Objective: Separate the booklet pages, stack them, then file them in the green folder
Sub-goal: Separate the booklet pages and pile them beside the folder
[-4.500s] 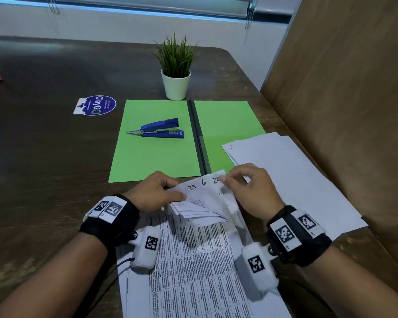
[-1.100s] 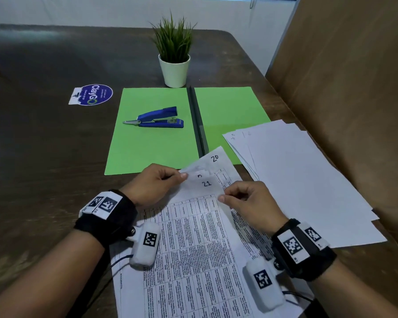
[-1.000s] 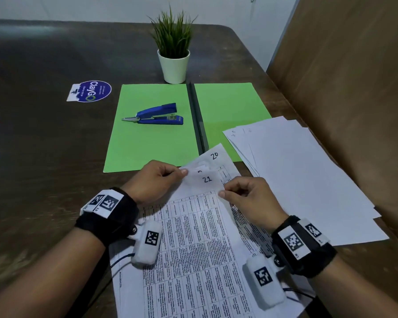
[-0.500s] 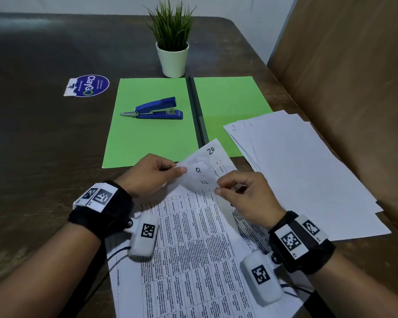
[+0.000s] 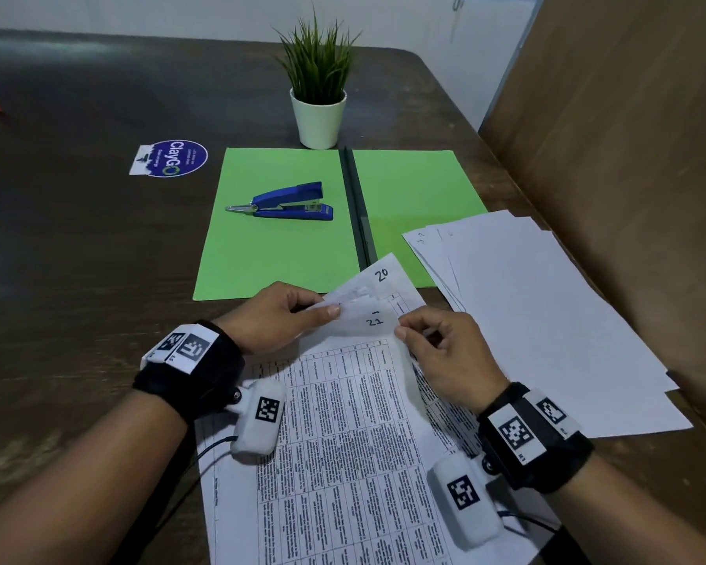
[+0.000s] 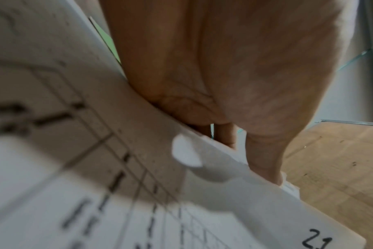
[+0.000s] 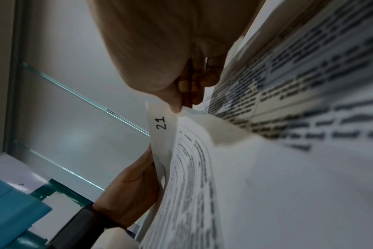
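The right hand point(image 5: 445, 352) is pinching the top right corner of the printed white booklet page numbered 21 point(image 5: 359, 405), having shifted from the folded-back sheets held 4.5 s ago, while the left hand point(image 5: 278, 316) is keeping its pinch on the stapled corner.

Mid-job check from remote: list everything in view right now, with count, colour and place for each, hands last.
booklet: one, white with black printed tables, near edge of the table, top corner lifted; corner numbers 20 and 21 show
loose sheets: one fanned pile, count unclear, white, right of the booklet, overlapping the folder's right flap
green folder: one, green with dark spine, open flat, mid-table
stapler: one, blue, on the folder's left flap
potted plant: one, green in a white pot, behind the folder
sticker: one, blue and white, left of the folder
table: one, dark brown
left hand: pinches the booklet's corner
right hand: pinches the page numbered 21
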Available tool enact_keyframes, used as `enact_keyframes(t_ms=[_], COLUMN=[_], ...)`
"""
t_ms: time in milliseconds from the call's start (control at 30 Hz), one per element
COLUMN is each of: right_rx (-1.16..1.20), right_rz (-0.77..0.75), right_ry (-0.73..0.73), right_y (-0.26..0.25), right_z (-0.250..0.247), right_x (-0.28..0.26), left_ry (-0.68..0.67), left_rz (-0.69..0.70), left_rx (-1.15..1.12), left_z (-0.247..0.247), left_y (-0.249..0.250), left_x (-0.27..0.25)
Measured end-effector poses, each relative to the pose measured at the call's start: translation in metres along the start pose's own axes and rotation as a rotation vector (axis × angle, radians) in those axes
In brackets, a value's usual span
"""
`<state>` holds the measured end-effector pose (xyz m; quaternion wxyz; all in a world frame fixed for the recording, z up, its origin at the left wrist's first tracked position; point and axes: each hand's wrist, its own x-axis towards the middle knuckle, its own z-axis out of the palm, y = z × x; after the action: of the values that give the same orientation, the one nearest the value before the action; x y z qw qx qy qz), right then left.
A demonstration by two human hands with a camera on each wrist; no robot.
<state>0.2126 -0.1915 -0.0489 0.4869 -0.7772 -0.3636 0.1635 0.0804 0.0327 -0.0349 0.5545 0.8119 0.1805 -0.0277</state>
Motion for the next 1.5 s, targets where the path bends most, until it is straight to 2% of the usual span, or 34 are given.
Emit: enact_keyframes(t_ms=[133, 367, 467, 567, 667, 767, 867, 1000, 1133, 1300, 1500], right_rx=[0.097, 0.187, 0.135, -0.008, -0.086, -0.081, -0.016, 0.015, 0.071, 0.026, 0.045], right_rz=[-0.007, -0.023, -0.022, -0.043, -0.083, -0.101, -0.018, -0.019, -0.010, -0.064, -0.107], right_ry=[0.065, -0.007, 0.047, 0.036, 0.026, 0.041, 0.016, -0.073, -0.117, 0.043, 0.204], right_y=[-0.003, -0.014, -0.012, -0.005, -0.009, -0.009, -0.009, -0.016, -0.016, -0.019, -0.035], right_z=[-0.001, 0.001, 0.003, 0.010, 0.014, 0.015, 0.015, 0.014, 0.016, 0.013, -0.002], right_x=[0.000, -0.005, -0.001, 0.002, -0.002, -0.003, -0.004, -0.009, -0.014, -0.011, -0.012], left_ry=[-0.026, 0.005, 0.005, 0.008, 0.065, 0.118, 0.067, 0.005, -0.007, 0.064, 0.015], left_rz=[-0.051, -0.072, -0.063, -0.049, 0.013, 0.145, 0.185, 0.154, 0.116, 0.037, -0.017], left_rx=[-0.039, -0.014, -0.011, -0.016, -0.069, -0.118, -0.033, -0.051, 0.036, 0.008, 0.052], left_z=[-0.003, -0.001, 0.000, 0.001, 0.003, 0.006, 0.009, 0.008, 0.006, 0.000, -0.007], left_y=[-0.005, -0.005, -0.006, -0.006, -0.002, 0.001, -0.001, 0.001, 0.002, 0.004, 0.005], left_x=[0.003, 0.004, 0.004, 0.004, 0.000, -0.001, 0.001, -0.002, -0.002, -0.003, -0.003])
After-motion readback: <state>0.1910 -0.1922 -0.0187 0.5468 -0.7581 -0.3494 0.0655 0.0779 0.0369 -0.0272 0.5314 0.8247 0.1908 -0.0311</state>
